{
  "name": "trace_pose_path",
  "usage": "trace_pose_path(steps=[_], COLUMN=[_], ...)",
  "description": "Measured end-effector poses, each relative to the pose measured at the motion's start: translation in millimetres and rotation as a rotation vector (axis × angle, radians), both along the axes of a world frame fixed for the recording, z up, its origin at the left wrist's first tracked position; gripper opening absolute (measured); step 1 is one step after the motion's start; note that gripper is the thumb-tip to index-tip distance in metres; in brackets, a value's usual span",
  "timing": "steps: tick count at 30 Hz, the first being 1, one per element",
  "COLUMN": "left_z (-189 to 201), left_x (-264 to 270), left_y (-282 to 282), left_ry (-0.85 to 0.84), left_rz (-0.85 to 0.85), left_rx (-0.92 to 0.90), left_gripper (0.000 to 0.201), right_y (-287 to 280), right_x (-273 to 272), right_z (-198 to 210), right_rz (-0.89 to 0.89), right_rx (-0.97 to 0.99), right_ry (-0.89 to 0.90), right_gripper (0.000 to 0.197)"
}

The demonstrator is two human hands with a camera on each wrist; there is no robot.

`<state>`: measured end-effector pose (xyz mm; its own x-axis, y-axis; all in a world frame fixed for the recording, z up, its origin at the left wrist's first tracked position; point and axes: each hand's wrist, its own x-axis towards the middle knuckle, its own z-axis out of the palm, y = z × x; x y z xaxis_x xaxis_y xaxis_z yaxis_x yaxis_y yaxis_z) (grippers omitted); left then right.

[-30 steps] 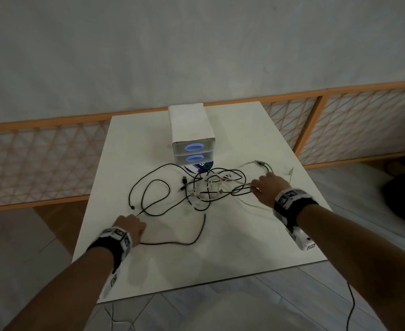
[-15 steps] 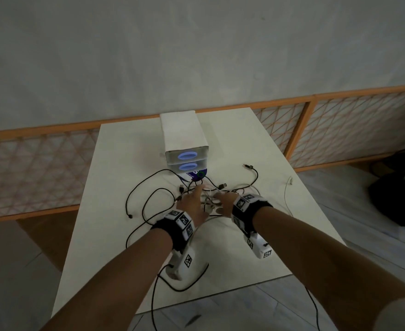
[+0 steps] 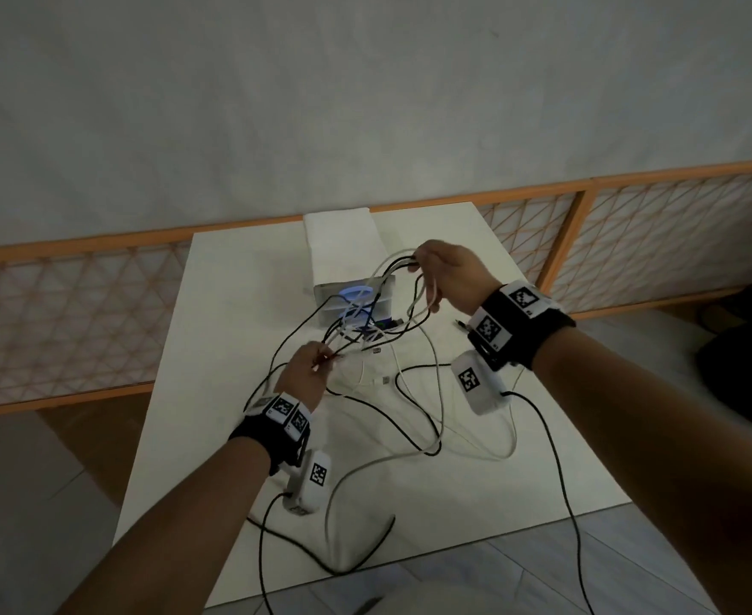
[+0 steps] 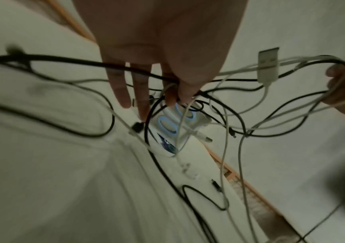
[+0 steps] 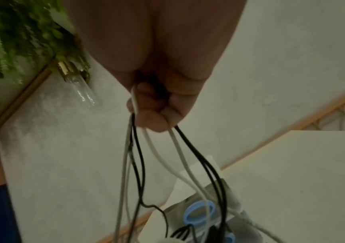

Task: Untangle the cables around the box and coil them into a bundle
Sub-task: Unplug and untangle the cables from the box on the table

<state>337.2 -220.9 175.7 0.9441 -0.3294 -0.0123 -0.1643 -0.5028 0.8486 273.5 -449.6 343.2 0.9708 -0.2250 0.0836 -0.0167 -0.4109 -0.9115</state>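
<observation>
A white box (image 3: 343, 246) with two blue rings on its front (image 4: 168, 125) (image 5: 198, 211) stands at the back of the white table (image 3: 476, 490). Black and white cables (image 3: 414, 406) trail in a tangle from the box over the table. My right hand (image 3: 447, 277) is raised beside the box and grips a bunch of black and white cables (image 5: 163, 148) in its fist (image 5: 152, 111). Lower and nearer, my left hand (image 3: 309, 368) pinches several cables (image 4: 208, 92) between thumb and forefinger (image 4: 179, 95); its other fingers (image 4: 123, 92) are straight.
An orange-framed lattice fence (image 3: 54, 321) runs behind and beside the table, with a grey wall (image 3: 365, 104) above it. A dark bag (image 3: 746, 375) lies on the floor at the right. Cable ends hang over the table's front edge (image 3: 365, 557).
Both hands came together at the tangle, took hold of cables and lifted them. The right hand has risen up beside the box; the left has pulled back toward me.
</observation>
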Motion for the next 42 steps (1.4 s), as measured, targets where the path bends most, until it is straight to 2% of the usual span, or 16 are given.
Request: trace_pose_path(steps=[3, 6, 7, 10, 12, 14, 17, 19, 23, 26, 29, 34, 36, 39, 40, 42], left_z=[14, 8, 3, -17, -24, -30, -35, -39, -49, -47, -48, -46, -37, -22, -18, -5], left_x=[1, 0, -1, -10, -20, -28, -47, -58, -58, -48, -45, -33, -32, -49, -61, -95], left_y=[4, 9, 11, 21, 23, 21, 6, -3, 14, 34, 46, 47, 43, 40, 40, 39], left_ry=[-0.053, -0.092, -0.074, -0.017, -0.068, -0.13, -0.04, -0.071, -0.148, -0.175, -0.117, -0.1, -0.199, -0.529, -0.56, -0.322], left_rz=[0.145, 0.167, 0.142, 0.099, 0.032, -0.196, -0.61, -0.727, -0.672, -0.577, -0.519, -0.483, -0.429, -0.314, -0.293, -0.396], left_rx=[-0.19, -0.197, -0.137, 0.204, 0.441, 0.514, 0.554, 0.667, 0.735, 0.782, 0.963, 0.976, 0.883, 0.58, 0.512, 0.477], left_gripper=[0.015, 0.017, 0.02, 0.057, 0.067, 0.048, 0.051, 0.066, 0.057, 0.035, 0.032, 0.034, 0.032, 0.03, 0.032, 0.046], right_y=[-18, -43, -51, -58, -44, -24, 5, 16, 7, -15, -38, -38, -31, -27, -24, -9], right_x=[2, 1, -3, -25, -41, -53, -63, -69, -74, -71, -67, -48, -43, -49, -55, -71], right_z=[-10, -50, -67, -104, -109, -116, -140, -158, -173, -167, -150, -114, -111, -113, -115, -120], right_rz=[-0.191, -0.361, -0.403, -0.393, -0.302, -0.119, 0.287, 0.452, 0.386, 0.213, -0.066, -0.257, -0.237, -0.132, -0.119, -0.075], right_rx=[0.076, 0.025, -0.088, -0.557, -0.719, -0.809, -0.92, -0.945, -0.934, -0.768, -0.585, -0.375, -0.407, -0.701, -0.765, -0.831], right_ry=[-0.062, 0.116, 0.26, 0.642, 0.495, 0.3, 0.417, 0.631, 0.744, 0.788, 0.618, 0.118, 0.16, 0.514, 0.529, 0.362], right_gripper=[0.03, 0.017, 0.015, 0.054, 0.063, 0.067, 0.078, 0.074, 0.05, 0.055, 0.05, 0.063, 0.067, 0.068, 0.062, 0.046])
